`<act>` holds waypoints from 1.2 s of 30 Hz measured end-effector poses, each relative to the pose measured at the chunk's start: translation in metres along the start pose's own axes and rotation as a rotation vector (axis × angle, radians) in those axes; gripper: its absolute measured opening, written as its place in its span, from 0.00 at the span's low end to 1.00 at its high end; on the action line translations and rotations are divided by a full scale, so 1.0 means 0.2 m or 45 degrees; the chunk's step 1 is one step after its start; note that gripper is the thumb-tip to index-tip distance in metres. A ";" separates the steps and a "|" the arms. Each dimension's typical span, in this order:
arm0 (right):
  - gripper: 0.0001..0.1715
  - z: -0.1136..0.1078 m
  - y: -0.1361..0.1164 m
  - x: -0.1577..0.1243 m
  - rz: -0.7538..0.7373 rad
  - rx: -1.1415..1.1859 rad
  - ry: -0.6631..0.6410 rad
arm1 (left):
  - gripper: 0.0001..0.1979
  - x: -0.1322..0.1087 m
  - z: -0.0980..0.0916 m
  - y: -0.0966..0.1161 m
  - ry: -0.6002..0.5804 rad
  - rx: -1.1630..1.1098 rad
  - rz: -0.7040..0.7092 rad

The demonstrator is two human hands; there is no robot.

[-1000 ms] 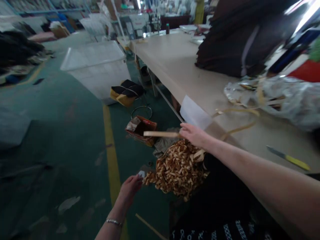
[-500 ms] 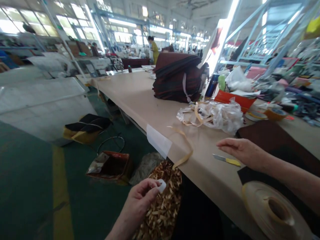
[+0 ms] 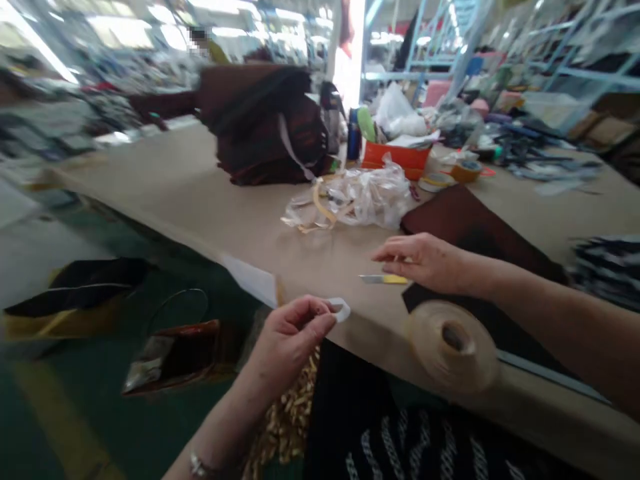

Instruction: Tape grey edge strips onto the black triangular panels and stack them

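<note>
My left hand (image 3: 295,337) pinches a small loop of white strip (image 3: 342,310) between thumb and fingertips, just off the table's edge. Over the tabletop, my right hand (image 3: 425,263) is open, its fingers slightly bent and a gap between them and the thumb. Beneath those fingers lies a yellow-handled utility knife (image 3: 373,279), blade to the left; I cannot tell whether they touch it. Nearer me rests a large roll of tan tape (image 3: 425,347). Dark fabric (image 3: 465,227) spreads out beyond my right hand.
A crumpled clear plastic bag (image 3: 370,197) with tan strips lies mid-table, before a tall stack of dark fabric (image 3: 260,127). An orange box (image 3: 397,159) and tape rolls (image 3: 465,171) stand behind. Below the edge are tan scraps (image 3: 290,420) and a floor box (image 3: 190,357).
My view has swung right. My right hand has come over the utility knife, with its fingers more bent. My left hand has risen toward the table edge, still holding the white strip.
</note>
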State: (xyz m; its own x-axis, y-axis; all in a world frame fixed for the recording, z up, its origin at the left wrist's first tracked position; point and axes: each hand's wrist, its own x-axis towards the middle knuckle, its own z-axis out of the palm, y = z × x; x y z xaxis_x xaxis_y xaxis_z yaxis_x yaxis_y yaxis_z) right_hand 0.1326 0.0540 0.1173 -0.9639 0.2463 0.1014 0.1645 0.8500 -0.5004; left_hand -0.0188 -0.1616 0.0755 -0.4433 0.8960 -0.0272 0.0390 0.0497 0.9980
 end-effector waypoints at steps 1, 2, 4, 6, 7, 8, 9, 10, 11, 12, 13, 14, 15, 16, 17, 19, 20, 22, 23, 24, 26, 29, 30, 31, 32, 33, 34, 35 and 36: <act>0.14 -0.04 0.02 -0.07 0.061 0.047 0.020 | 0.09 0.02 0.03 0.01 -0.051 0.015 0.003; 0.14 -0.08 0.03 -0.14 0.134 0.110 0.035 | 0.08 0.04 0.07 0.03 -0.123 0.032 0.009; 0.15 -0.11 0.05 -0.31 0.292 0.288 0.036 | 0.07 0.06 0.17 0.05 -0.281 0.044 0.022; 0.15 -0.09 0.06 -0.45 0.402 0.496 0.000 | 0.05 0.06 0.28 0.08 -0.462 0.037 0.043; 0.15 -0.08 0.06 -0.51 0.424 0.590 -0.029 | 0.05 0.06 0.34 0.10 -0.556 0.032 0.050; 0.15 -0.06 0.06 -0.56 0.426 0.671 -0.063 | 0.04 0.06 0.39 0.11 -0.642 0.028 0.053; 0.14 -0.05 0.07 -0.60 0.410 0.731 -0.090 | 0.04 0.06 0.44 0.12 -0.710 0.028 0.051; 0.14 -0.04 0.08 -0.62 0.389 0.762 -0.104 | 0.03 0.07 0.48 0.13 -0.761 0.034 0.041; 0.14 -0.03 0.09 -0.64 0.370 0.761 -0.104 | 0.03 0.07 0.51 0.14 -0.786 0.043 0.031; 0.14 -0.02 0.11 -0.66 0.354 0.727 -0.086 | 0.03 0.08 0.54 0.14 -0.787 0.061 0.027; 0.13 -0.01 0.13 -0.67 0.341 0.656 -0.052 | 0.03 0.09 0.55 0.13 -0.769 0.088 0.030; 0.12 0.00 0.15 -0.69 0.325 0.547 -0.014 | 0.03 0.09 0.56 0.12 -0.735 0.128 0.036; 0.11 0.01 0.18 -0.70 0.312 0.410 0.024 | 0.03 0.09 0.56 0.10 -0.685 0.173 0.054; 0.10 0.03 0.20 -0.72 0.300 0.264 0.056 | 0.03 0.10 0.56 0.09 -0.624 0.226 0.080; 0.10 0.05 0.22 -0.74 0.287 0.131 0.076 | 0.02 0.09 0.55 0.08 -0.558 0.281 0.119; 0.09 0.08 0.24 -0.77 0.279 -0.049 0.093 | 0.02 0.09 0.55 0.06 -0.449 0.390 0.235; 0.09 0.10 0.25 -0.79 0.284 -0.094 0.104 | 0.02 0.09 0.56 0.06 -0.414 0.441 0.308; 0.06 0.13 0.25 -0.80 0.311 -0.125 0.121 | 0.04 0.08 0.58 0.05 -0.399 0.524 0.452; 0.06 0.15 0.25 -0.81 0.330 -0.126 0.127 | 0.05 0.08 0.60 0.04 -0.401 0.549 0.513; 0.05 0.16 0.25 -0.81 0.348 -0.119 0.132 | 0.07 0.08 0.61 0.02 -0.410 0.568 0.566; 0.06 0.18 0.25 -0.81 0.362 -0.085 0.141 | 0.07 0.07 0.64 -0.02 -0.441 0.598 0.651; 0.08 0.21 0.26 -0.80 0.342 -0.033 0.191 | 0.08 0.05 0.66 -0.10 -0.486 0.683 0.743; 0.08 0.22 0.27 -0.80 0.333 -0.017 0.210 | 0.08 0.05 0.66 -0.12 -0.496 0.716 0.762; 0.08 0.23 0.27 -0.79 0.322 0.002 0.226 | 0.09 0.04 0.66 -0.14 -0.499 0.741 0.777; 0.09 0.23 0.27 -0.79 0.309 0.020 0.242 | 0.09 0.03 0.66 -0.15 -0.501 0.757 0.790; 0.09 0.24 0.27 -0.79 0.294 0.038 0.250 | 0.09 0.03 0.66 -0.16 -0.500 0.764 0.797; 0.09 0.24 0.28 -0.79 0.281 0.056 0.253 | 0.09 0.03 0.65 -0.17 -0.496 0.762 0.801; 0.10 0.25 0.28 -0.78 0.273 0.071 0.250 | 0.09 0.03 0.65 -0.17 -0.491 0.758 0.799; 0.10 0.25 0.28 -0.78 0.273 0.085 0.241 | 0.09 0.04 0.65 -0.17 -0.486 0.757 0.792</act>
State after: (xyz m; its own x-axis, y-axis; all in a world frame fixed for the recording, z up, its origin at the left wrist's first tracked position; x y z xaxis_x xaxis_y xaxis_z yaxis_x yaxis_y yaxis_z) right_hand 0.2815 0.0402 0.0303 -0.8513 0.5049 0.1429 0.3399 0.7381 -0.5828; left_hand 0.0937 -0.0987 0.0347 0.1301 0.9162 0.3789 0.6677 -0.3635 0.6496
